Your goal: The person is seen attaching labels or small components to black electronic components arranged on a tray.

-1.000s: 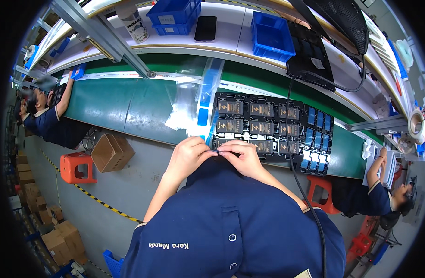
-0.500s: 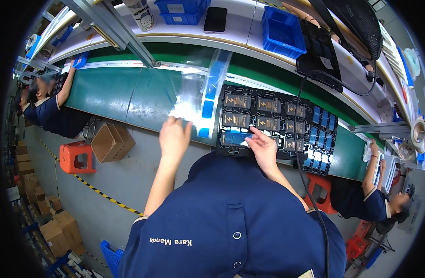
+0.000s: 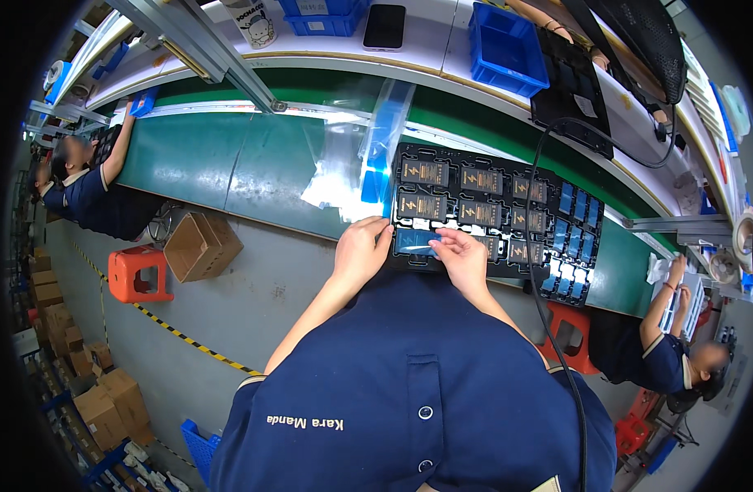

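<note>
A black tray holds flat black battery packs in rows; those in its right part carry blue film. On the pack in the near-left slot lies a glossy blue film. My right hand pinches the right end of this film between thumb and finger. At the tray's left edge, my left hand is closed, its fingertips together at the near end of a strip of blue film pieces. What its fingertips grip is partly hidden. Clear plastic sheets lie left of the strip.
A black cable hangs across the tray. Behind the green bench, a shelf carries a phone and a blue bin. An orange stool and a cardboard box stand left. Co-workers sit at both sides.
My left hand has moved right, from beside the plastic sheets to the tray's left edge, and its fingers have closed. My right hand stays at the blue film on the near-left pack.
</note>
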Demonstrator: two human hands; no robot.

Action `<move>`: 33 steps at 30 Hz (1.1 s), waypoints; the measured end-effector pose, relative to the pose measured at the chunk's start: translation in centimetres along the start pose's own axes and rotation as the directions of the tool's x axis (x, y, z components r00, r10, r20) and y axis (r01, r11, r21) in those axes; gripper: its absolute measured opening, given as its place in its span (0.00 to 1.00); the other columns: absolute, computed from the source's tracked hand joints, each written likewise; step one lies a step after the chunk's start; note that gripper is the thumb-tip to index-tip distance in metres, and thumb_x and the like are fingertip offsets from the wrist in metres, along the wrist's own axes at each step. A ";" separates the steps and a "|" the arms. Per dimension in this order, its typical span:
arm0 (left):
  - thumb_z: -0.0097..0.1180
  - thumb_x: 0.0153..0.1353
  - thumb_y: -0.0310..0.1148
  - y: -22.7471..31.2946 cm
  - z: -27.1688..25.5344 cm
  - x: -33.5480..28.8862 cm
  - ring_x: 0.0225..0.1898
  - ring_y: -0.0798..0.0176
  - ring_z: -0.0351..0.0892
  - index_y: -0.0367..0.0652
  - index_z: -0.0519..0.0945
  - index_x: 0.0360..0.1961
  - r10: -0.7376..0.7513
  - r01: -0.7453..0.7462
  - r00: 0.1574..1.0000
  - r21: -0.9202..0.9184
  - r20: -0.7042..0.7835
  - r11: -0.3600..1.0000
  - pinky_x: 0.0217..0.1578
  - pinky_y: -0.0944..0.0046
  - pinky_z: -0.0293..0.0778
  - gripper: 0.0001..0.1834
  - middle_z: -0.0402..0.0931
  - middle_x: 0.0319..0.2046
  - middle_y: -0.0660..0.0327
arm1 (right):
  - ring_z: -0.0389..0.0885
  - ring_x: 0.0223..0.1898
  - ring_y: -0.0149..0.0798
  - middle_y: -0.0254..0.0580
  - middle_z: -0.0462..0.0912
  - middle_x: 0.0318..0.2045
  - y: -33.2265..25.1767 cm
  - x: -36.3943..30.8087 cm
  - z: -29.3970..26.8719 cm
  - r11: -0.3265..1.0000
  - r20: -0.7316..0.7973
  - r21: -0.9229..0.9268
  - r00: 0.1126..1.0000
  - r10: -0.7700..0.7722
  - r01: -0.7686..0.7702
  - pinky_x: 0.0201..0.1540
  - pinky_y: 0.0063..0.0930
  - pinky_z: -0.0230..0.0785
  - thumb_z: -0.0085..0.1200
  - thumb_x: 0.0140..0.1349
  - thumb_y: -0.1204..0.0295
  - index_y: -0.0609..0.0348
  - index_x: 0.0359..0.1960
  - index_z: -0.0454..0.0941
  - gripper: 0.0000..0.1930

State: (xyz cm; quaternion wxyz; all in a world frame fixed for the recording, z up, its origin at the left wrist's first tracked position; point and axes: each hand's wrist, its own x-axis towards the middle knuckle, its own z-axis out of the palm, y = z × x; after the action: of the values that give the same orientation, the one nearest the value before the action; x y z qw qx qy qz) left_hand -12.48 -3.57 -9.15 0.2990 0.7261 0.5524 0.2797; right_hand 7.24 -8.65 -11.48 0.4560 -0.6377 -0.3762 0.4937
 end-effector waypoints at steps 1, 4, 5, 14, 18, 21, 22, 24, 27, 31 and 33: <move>0.52 0.61 0.32 0.0 0.0 0.0 0.41 0.46 0.79 0.34 0.82 0.37 -0.003 0.003 1.000 0.000 -0.001 1.000 0.43 0.54 0.74 0.12 0.81 0.39 0.50 | 0.79 0.30 0.23 0.35 0.79 0.31 0.0 0.0 0.0 0.999 0.013 -0.044 1.000 0.002 -0.001 0.31 0.15 0.75 0.63 0.56 0.79 0.68 0.45 0.79 0.15; 0.53 0.61 0.32 -0.2 -0.2 0.0 0.40 0.46 0.79 0.34 0.83 0.36 0.006 -0.006 1.000 -0.004 0.011 1.000 0.42 0.54 0.74 0.11 0.81 0.38 0.50 | 0.78 0.30 0.23 0.35 0.80 0.30 -0.3 -0.1 0.1 0.998 0.005 -0.058 1.000 0.010 -0.010 0.32 0.16 0.76 0.62 0.56 0.79 0.68 0.45 0.79 0.14; 0.54 0.60 0.32 -0.1 -0.2 0.1 0.40 0.46 0.80 0.34 0.83 0.36 0.015 -0.015 1.000 -0.001 0.020 1.000 0.42 0.54 0.74 0.11 0.81 0.38 0.51 | 0.78 0.30 0.23 0.35 0.80 0.30 -0.3 0.0 0.1 0.998 0.009 -0.060 1.000 0.011 -0.010 0.32 0.16 0.76 0.62 0.56 0.79 0.68 0.45 0.79 0.14; 0.63 0.52 0.38 0.4 -0.4 -0.1 0.39 0.48 0.80 0.34 0.83 0.35 0.073 -0.076 0.997 0.122 0.026 0.990 0.42 0.55 0.75 0.17 0.82 0.38 0.51 | 0.78 0.28 0.22 0.40 0.83 0.30 -0.1 0.1 0.1 0.999 -0.011 0.015 0.999 0.030 -0.030 0.32 0.16 0.73 0.64 0.54 0.78 0.68 0.43 0.80 0.14; 0.66 0.47 0.42 0.4 -0.3 -0.2 0.40 0.48 0.80 0.35 0.83 0.37 0.062 -0.066 0.998 0.166 0.029 0.984 0.43 0.56 0.75 0.21 0.82 0.39 0.51 | 0.78 0.26 0.23 0.38 0.83 0.28 0.3 0.0 0.5 0.986 -0.054 -0.141 0.994 -0.098 0.090 0.30 0.16 0.72 0.65 0.53 0.77 0.67 0.43 0.81 0.15; 0.66 0.48 0.39 0.3 -0.2 -0.3 0.39 0.49 0.80 0.35 0.83 0.34 0.082 -0.083 0.997 0.155 0.014 0.984 0.42 0.56 0.75 0.17 0.82 0.38 0.52 | 0.77 0.24 0.27 0.39 0.81 0.29 -1.0 -0.3 0.4 0.924 -0.011 -0.335 0.980 -0.201 0.186 0.29 0.19 0.71 0.64 0.51 0.78 0.65 0.45 0.80 0.17; 0.66 0.48 0.39 0.1 -0.3 -0.4 0.39 0.49 0.80 0.35 0.83 0.34 0.081 -0.082 0.997 0.156 0.012 0.984 0.42 0.56 0.75 0.17 0.82 0.38 0.52 | 0.77 0.25 0.29 0.41 0.80 0.33 -1.6 -0.4 0.4 0.874 0.057 -0.432 0.974 -0.222 0.224 0.29 0.21 0.71 0.64 0.51 0.78 0.63 0.47 0.78 0.19; 0.65 0.50 0.32 -0.6 -0.4 -0.4 0.38 0.50 0.80 0.35 0.82 0.32 0.218 -0.210 0.971 0.092 -0.099 0.973 0.40 0.56 0.74 0.12 0.81 0.34 0.54 | 0.77 0.28 0.33 0.43 0.76 0.39 -3.5 -0.8 0.6 0.809 0.011 -0.518 0.948 -0.317 0.276 0.31 0.25 0.71 0.63 0.51 0.78 0.62 0.50 0.76 0.22; 0.63 0.50 0.26 0.0 -2.8 0.0 0.36 0.51 0.79 0.38 0.81 0.34 0.382 -0.382 0.923 -0.002 -0.041 0.924 0.39 0.57 0.73 0.08 0.80 0.31 0.56 | 0.78 0.35 0.41 0.47 0.69 0.50 -5.0 -1.0 0.3 0.762 0.052 -0.538 0.917 -0.396 0.360 0.36 0.31 0.72 0.63 0.52 0.77 0.59 0.56 0.70 0.27; 0.61 0.52 0.23 2.6 -5.7 -0.3 0.36 0.52 0.80 0.38 0.80 0.41 0.361 -0.337 0.913 -0.147 0.190 0.930 0.39 0.58 0.74 0.13 0.80 0.32 0.57 | 0.79 0.45 0.45 0.50 0.73 0.52 -6.7 0.4 0.6 0.722 0.295 -0.325 0.791 -0.536 0.611 0.48 0.31 0.72 0.61 0.54 0.76 0.60 0.57 0.70 0.27; 0.58 0.53 0.21 3.8 -5.8 -0.6 0.34 0.53 0.79 0.42 0.79 0.45 0.251 -0.199 0.959 -0.316 0.132 0.928 0.37 0.60 0.74 0.17 0.78 0.32 0.55 | 0.80 0.47 0.37 0.47 0.80 0.47 -6.1 0.6 1.1 0.950 0.422 0.035 0.857 -0.294 0.309 0.51 0.26 0.71 0.56 0.59 0.78 0.64 0.57 0.70 0.22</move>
State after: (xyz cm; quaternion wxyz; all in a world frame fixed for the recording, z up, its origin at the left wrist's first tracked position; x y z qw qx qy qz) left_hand -14.50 -4.20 -2.53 0.4173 0.7523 0.3888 0.3297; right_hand 6.16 -6.01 -5.95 0.4244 -0.4564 -0.5694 0.5361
